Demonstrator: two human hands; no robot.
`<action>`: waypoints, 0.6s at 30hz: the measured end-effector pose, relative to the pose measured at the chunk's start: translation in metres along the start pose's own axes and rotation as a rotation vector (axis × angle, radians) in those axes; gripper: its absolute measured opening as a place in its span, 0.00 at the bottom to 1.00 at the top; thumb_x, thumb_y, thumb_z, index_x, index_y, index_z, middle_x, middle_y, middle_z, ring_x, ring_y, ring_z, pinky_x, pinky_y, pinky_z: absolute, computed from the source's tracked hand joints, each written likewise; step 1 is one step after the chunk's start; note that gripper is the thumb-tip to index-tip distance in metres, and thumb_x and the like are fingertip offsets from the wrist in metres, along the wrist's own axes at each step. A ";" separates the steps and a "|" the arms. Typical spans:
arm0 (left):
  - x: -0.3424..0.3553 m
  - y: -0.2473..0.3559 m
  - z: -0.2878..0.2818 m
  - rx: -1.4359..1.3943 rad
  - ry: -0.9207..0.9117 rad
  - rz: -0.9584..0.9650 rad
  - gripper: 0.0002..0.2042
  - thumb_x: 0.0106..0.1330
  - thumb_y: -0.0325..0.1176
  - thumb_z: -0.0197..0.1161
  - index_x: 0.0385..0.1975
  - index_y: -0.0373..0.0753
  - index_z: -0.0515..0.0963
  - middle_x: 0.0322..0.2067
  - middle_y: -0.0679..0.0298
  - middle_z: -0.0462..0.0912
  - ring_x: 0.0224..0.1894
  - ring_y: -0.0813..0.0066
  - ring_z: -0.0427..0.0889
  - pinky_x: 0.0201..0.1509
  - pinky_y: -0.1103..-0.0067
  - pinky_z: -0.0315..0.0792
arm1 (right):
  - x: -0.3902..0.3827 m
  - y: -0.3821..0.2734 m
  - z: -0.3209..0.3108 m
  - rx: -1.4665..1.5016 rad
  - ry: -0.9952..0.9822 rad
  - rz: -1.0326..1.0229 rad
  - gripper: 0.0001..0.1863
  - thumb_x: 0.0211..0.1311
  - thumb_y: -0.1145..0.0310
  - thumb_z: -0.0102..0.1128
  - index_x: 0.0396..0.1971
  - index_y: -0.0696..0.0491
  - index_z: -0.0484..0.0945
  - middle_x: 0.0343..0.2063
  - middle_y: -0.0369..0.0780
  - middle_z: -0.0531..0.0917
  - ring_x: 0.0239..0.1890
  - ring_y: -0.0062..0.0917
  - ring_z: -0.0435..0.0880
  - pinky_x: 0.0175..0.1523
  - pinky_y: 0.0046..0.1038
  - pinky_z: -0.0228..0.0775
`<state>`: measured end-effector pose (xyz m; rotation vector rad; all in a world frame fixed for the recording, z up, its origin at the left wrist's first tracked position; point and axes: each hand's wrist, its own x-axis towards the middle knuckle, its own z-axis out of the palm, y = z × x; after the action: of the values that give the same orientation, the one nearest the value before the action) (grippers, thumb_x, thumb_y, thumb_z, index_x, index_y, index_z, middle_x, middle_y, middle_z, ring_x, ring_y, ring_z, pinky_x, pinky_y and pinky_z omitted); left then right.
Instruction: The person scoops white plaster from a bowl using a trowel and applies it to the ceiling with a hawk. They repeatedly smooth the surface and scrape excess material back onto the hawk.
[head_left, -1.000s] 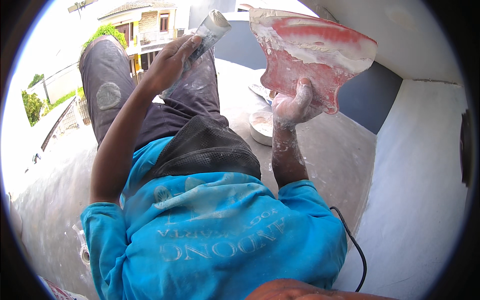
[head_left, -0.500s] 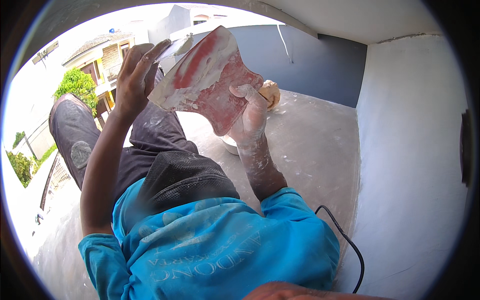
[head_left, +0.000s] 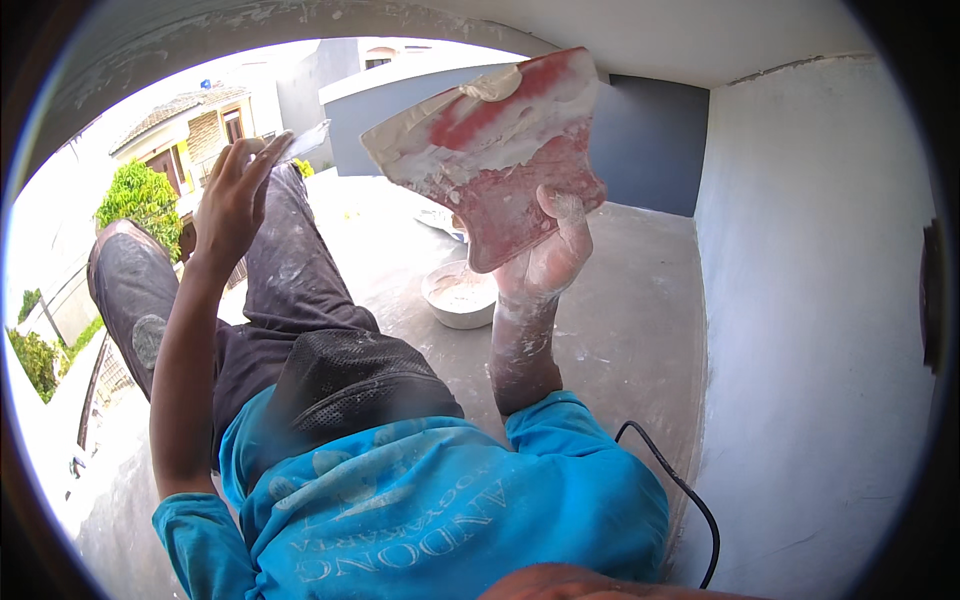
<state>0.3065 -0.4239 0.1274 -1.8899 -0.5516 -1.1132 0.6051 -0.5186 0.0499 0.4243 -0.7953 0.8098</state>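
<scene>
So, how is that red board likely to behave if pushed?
The red board is probably fairly stiff: its wide end doesn't visibly sag, though only the right hand grips it. Pale paste along the far edge may make it top-heavy, and its smeared face could be slippery.

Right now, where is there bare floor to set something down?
The white-flecked floor between right forearm, pale wall and black cable looks free. It's crowded around the white bowl, hemmed in view by trousers, forearm and red putty board.
</scene>
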 end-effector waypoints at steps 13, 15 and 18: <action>-0.021 -0.021 -0.027 -0.036 -0.017 -0.143 0.19 0.69 0.22 0.51 0.59 0.39 0.74 0.43 0.53 0.76 0.45 0.59 0.79 0.51 0.69 0.73 | 0.162 -0.021 0.003 -1.247 -0.165 -1.662 0.26 0.69 0.75 0.43 0.65 0.68 0.55 0.60 0.59 0.65 0.60 0.52 0.71 0.63 0.42 0.67; -0.030 -0.019 -0.031 -0.012 -0.061 -0.175 0.18 0.69 0.22 0.52 0.58 0.39 0.74 0.43 0.53 0.77 0.45 0.58 0.79 0.51 0.69 0.73 | 0.188 -0.018 0.019 -1.258 -0.105 -1.804 0.28 0.70 0.71 0.45 0.66 0.66 0.55 0.59 0.58 0.68 0.52 0.47 0.78 0.47 0.34 0.76; -0.037 -0.029 -0.030 0.013 -0.077 -0.187 0.17 0.69 0.23 0.52 0.57 0.37 0.74 0.44 0.53 0.77 0.46 0.58 0.79 0.52 0.69 0.73 | 0.175 0.023 0.046 -1.182 -0.079 -1.542 0.28 0.71 0.68 0.44 0.66 0.66 0.55 0.59 0.59 0.68 0.53 0.45 0.78 0.47 0.33 0.77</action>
<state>0.2524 -0.4314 0.1152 -1.9064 -0.7910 -1.1557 0.6419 -0.4486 0.2146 -0.0915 -0.6409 -1.1124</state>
